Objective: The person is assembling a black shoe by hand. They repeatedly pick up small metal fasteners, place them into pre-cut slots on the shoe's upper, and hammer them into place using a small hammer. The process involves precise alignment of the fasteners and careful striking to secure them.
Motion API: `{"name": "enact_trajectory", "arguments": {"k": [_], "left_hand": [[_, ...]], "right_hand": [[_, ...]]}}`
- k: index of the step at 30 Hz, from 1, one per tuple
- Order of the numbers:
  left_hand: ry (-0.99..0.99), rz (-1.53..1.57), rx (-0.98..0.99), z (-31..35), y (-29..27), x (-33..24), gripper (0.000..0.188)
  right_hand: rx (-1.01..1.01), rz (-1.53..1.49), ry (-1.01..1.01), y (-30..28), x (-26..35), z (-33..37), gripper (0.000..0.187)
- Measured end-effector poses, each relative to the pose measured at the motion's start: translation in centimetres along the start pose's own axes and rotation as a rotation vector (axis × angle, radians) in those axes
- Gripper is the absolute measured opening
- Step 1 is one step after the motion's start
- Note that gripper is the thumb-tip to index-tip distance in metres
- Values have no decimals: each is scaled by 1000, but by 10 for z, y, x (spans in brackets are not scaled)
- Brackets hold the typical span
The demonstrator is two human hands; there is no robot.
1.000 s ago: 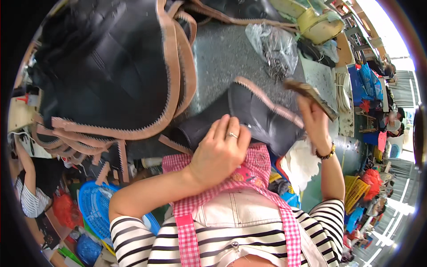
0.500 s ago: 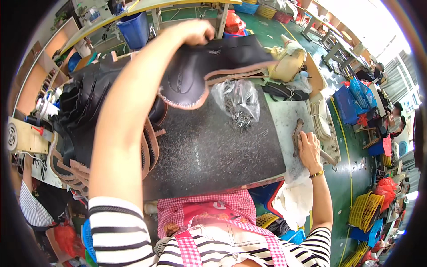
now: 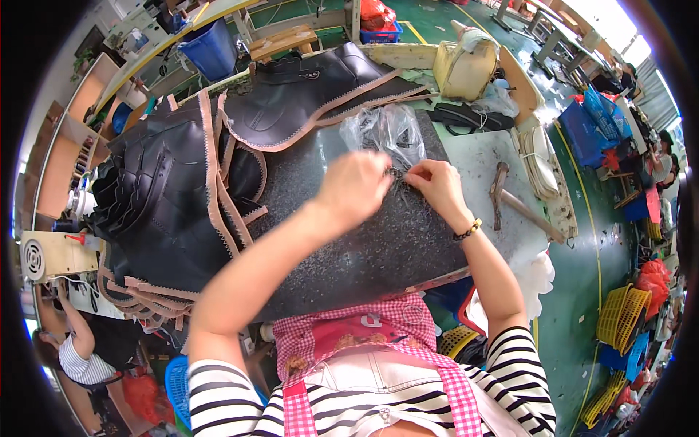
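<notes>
Your left hand and right hand meet at the clear plastic bag on the dark surface, each grip pinching small contents to pick them out.

Whatever small thing I pinch between my left hand and right hand is hidden behind my fingers, mid-frame.

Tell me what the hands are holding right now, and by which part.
Both hands, left hand and right hand, meet at the open mouth of the clear plastic bag; something small and dark is pinched between them, too small to identify.
</notes>
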State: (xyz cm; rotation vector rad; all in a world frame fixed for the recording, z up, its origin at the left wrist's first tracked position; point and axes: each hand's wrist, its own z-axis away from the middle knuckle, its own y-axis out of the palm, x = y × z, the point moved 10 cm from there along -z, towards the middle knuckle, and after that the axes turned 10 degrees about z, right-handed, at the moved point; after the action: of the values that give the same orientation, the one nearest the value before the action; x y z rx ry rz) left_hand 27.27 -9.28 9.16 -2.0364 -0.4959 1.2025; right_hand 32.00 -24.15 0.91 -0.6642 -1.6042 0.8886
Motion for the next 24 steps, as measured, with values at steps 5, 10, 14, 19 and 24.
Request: {"name": "enact_trajectory", "arguments": {"k": [5, 10, 14, 19, 24], "left_hand": [[-194, 211, -108, 28, 45, 39, 37], [-175, 590, -183, 18, 46, 49, 24], [-425, 1069, -85, 52, 43, 47, 22], [-616, 1365, -99, 116, 28, 33, 21], [-653, 1383, -11, 158, 29, 13, 24]], "right_hand": [[26, -422, 12, 3, -12, 0, 15], [-113, -352, -159, -17, 20, 11, 13], [-141, -318, -358, -24, 67, 37, 13], [-101, -225, -642, -36, 135, 87, 17], [32, -220, -810, -39, 160, 126, 26]]}}
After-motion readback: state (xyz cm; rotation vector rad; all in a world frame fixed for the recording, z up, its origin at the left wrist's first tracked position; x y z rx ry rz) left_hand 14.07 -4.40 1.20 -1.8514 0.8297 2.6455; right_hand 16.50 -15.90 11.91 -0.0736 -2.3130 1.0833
